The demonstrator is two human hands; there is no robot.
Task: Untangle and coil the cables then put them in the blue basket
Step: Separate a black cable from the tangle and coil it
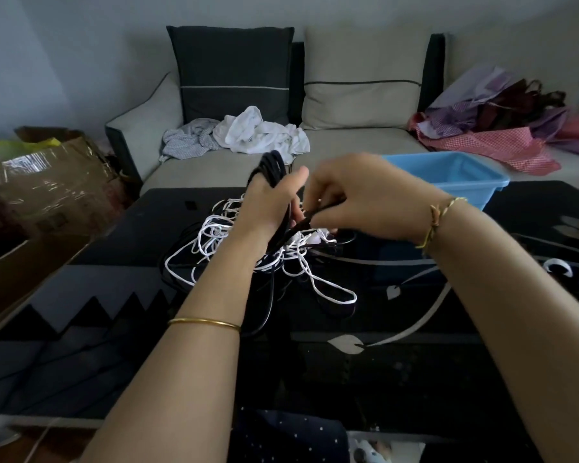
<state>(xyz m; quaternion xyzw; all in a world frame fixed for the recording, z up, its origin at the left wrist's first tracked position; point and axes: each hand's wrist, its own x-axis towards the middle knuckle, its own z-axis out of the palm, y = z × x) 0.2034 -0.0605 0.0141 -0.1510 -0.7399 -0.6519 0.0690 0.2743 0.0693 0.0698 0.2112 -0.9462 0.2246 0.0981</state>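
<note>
Both hands (268, 202) (365, 195) clasp one black cable (273, 168), one white tangle (214, 235) below

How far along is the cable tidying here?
Early. Nothing shows inside the blue basket. The left hand holds a partly wound black cable; the right hand feeds its loose end. The white cable still lies tangled on the table.

Both forearms reach in from bottom frame, meeting at centre. Left hand (271, 198) clenched, thumb up. Right hand (358, 192) palm down, fingers (310, 198) curled in a pinch, just beside the left.
</note>
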